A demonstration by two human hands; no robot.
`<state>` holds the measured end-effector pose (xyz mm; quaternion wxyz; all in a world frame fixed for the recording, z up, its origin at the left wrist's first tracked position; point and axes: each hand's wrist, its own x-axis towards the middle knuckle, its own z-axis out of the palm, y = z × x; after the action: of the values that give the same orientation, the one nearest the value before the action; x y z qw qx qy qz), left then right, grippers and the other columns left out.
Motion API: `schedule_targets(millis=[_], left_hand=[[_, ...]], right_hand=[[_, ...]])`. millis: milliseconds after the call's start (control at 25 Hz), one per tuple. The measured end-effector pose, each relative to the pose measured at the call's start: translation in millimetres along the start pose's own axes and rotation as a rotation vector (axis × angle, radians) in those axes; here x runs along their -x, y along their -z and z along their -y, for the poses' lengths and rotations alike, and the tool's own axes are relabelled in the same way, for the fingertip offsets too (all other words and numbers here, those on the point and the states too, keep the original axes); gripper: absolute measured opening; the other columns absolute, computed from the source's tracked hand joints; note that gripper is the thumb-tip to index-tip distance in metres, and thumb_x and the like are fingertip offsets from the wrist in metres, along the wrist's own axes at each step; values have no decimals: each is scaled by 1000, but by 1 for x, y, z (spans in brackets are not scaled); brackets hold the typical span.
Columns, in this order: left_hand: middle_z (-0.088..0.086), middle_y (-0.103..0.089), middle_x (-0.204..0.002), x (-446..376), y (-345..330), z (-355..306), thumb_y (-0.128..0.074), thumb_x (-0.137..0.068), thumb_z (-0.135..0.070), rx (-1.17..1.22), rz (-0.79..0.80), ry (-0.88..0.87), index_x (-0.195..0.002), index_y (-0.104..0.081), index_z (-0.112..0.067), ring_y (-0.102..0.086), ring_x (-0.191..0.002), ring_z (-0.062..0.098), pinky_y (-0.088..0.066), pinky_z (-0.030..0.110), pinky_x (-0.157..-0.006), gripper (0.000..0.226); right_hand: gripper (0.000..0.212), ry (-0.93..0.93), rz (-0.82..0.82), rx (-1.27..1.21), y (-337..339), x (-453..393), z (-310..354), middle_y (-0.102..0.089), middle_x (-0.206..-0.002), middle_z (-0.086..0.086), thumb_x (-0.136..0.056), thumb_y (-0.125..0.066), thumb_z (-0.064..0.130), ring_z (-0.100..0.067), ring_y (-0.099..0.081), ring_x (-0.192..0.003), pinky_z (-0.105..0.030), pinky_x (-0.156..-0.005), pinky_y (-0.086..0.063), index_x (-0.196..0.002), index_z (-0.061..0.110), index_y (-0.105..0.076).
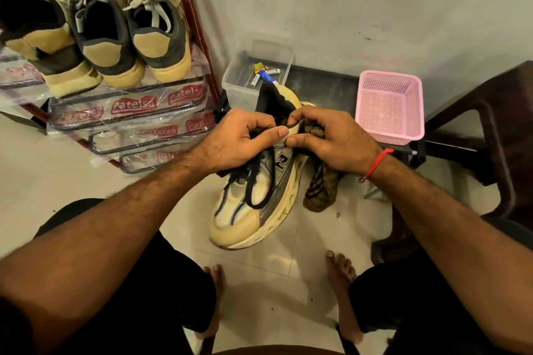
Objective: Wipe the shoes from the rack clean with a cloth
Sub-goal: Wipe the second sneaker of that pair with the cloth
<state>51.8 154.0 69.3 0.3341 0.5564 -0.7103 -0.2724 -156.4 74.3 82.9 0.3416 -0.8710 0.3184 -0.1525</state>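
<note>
A cream, chunky-soled shoe (253,199) with black laces is held in the air above the tiled floor (43,181), toe toward the person. The left hand (239,138) curls around its collar and laces; the right hand (331,138) pinches the shoe's edge while clutching a crumpled brown patterned cloth (323,184) that hangs down beside it. Three suede-heeled shoes (95,34) sit on the plastic-wrapped metal rack (129,112). A pink mesh basket (389,106) stands near a clear tub (245,81)
</note>
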Motion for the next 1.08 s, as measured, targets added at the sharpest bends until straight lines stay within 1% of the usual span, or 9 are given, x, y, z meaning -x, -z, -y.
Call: schedule_targets(millis=[120,200,360,440,520,640,760,920,1080], left_hand=[[-4,-53,-58,-1,3,2,-59,-97,-35,129,-145,88,-71,-67,-5,-48,-53,5,-38,18,-53,40],[2,-50,-57,-1,5,6,-61,-98,-26,171,-202,148,-70,-63,4,-46,-53,6,-38,18,-53,41],[8,-51,-57,-1,1,10,-63,-99,-15,181,-240,233,-69,-62,9,-48,-52,12,-40,23,-52,39],[17,-65,-66,-2,-1,9,-67,-97,-16,183,-211,248,-76,-69,8,-60,-60,25,-50,33,-57,31],[16,-66,-66,-5,2,9,-69,-95,-11,242,-247,275,-72,-72,0,-61,-63,18,-52,27,-60,25],[1,-59,-56,-10,6,9,-64,-98,-13,293,-390,333,-61,-68,-14,-52,-55,9,-44,24,-56,37],[29,-51,-63,-8,4,10,-63,-99,-18,276,-370,327,-69,-62,9,-46,-57,20,-40,32,-56,41],[10,-42,-58,-4,9,10,-62,-95,-21,343,-362,314,-61,-54,2,-38,-56,18,-35,33,-55,42],[9,-46,-57,-3,9,1,-61,-94,-15,382,-294,268,-59,-59,-3,-41,-55,16,-37,29,-53,37]], right_hand=[[29,-49,-95,-171,-7,0,7,-66,-102,10,-91,-67,39,-1,-63,-94,-17,-81,-51,-116,26,-63],[27,-109,-218,-372,-10,1,15,-66,-97,10,-92,-66,35,2,-64,-87,-14,-75,-51,-115,21,-63],[31,-192,-516,-1083,-5,-2,34,-69,-103,-2,-91,-65,30,-19,-68,-98,-42,-86,-59,-117,14,-60],[35,-128,-593,-1207,-6,-5,38,-65,-111,-6,-93,-66,22,-26,-66,-103,-50,-93,-56,-125,16,-53],[54,-41,-468,-821,-15,0,32,-54,-126,-6,-89,-70,23,-20,-60,-116,-45,-101,-53,-136,21,-43],[69,60,-133,-192,-38,10,21,-35,-137,-4,-85,-69,46,-19,-43,-129,-32,-109,-45,-145,26,-40],[41,268,-206,25,-53,11,27,-44,-134,-8,-90,-62,31,-25,-44,-121,-39,-103,-46,-129,17,-59],[29,612,-114,275,-67,15,34,-56,-127,-16,-89,-63,20,-29,-49,-107,-32,-88,-46,-117,12,-66],[30,310,-436,157,-28,-8,1,-59,-122,-15,-85,-62,11,-32,-57,-112,-50,-94,-51,-113,7,-70]])
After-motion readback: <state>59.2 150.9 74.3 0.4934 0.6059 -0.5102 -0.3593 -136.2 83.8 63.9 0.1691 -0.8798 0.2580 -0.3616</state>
